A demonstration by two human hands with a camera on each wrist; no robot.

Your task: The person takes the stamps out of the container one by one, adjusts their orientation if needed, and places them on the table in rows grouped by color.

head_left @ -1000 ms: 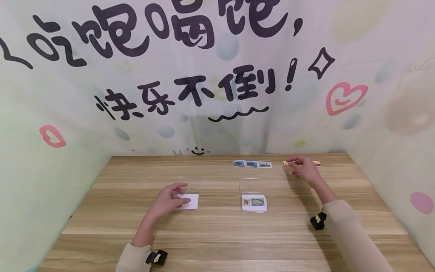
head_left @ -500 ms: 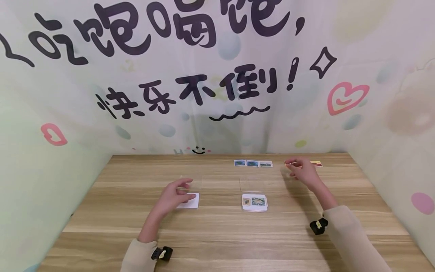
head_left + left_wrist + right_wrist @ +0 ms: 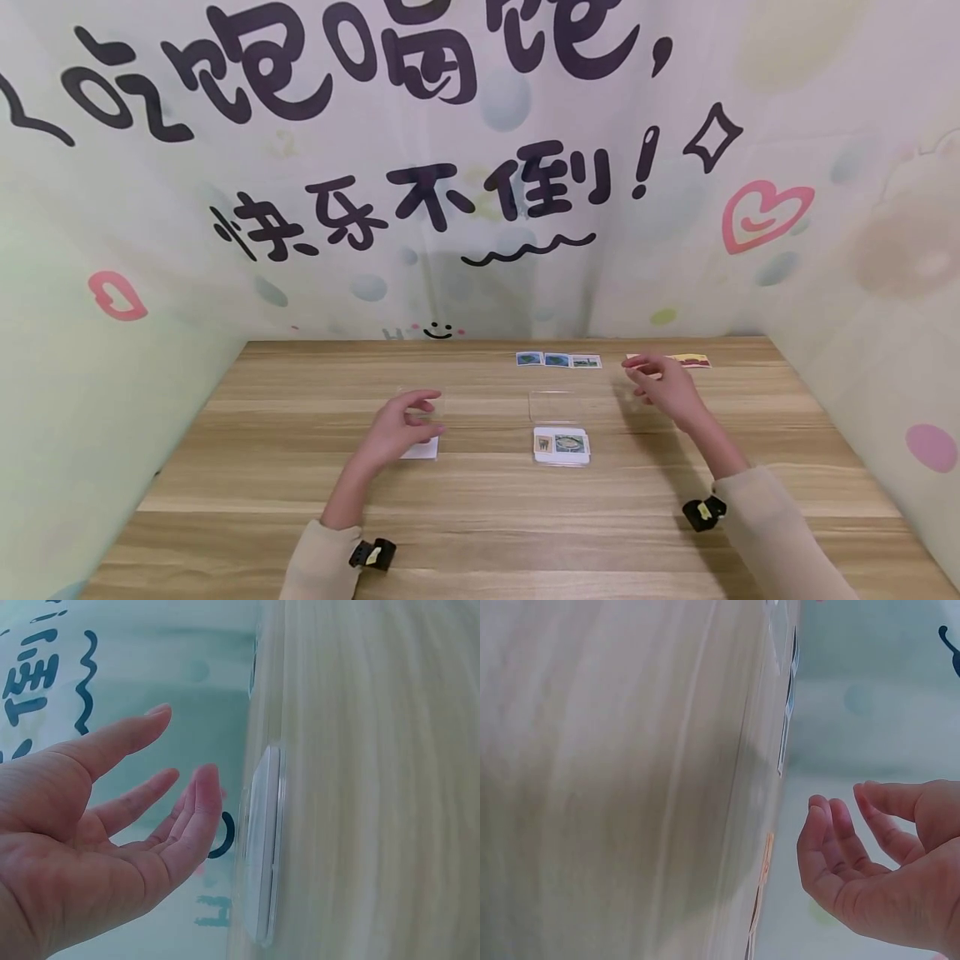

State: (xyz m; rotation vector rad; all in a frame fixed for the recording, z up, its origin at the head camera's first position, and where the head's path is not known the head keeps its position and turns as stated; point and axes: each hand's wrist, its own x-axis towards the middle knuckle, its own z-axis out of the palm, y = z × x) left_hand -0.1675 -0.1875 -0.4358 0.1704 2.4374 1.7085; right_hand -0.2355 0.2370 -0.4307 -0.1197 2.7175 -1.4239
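Note:
My left hand hovers over a stack of white cards, thumb and fingers spread with nothing between them. In the left wrist view a gap separates that hand from the white stack, which lies in a thin clear case. At the back right, my right hand is held above a row of red and yellow stamps. Its fingers are loosely bent and hold nothing, as the right wrist view shows. Part of that stamp row is hidden behind the hand.
Between the hands sits another white card stack with two stamps on top. Behind it lies a clear plastic lid; a second is partly behind my left hand. Blue stamps and a paler one line the table's back edge, near the printed curtain.
My left hand has shifted right and slightly farther away, so its thumb is past the white cards' edge. My right hand has moved slightly left, uncovering more of the red and yellow stamps.

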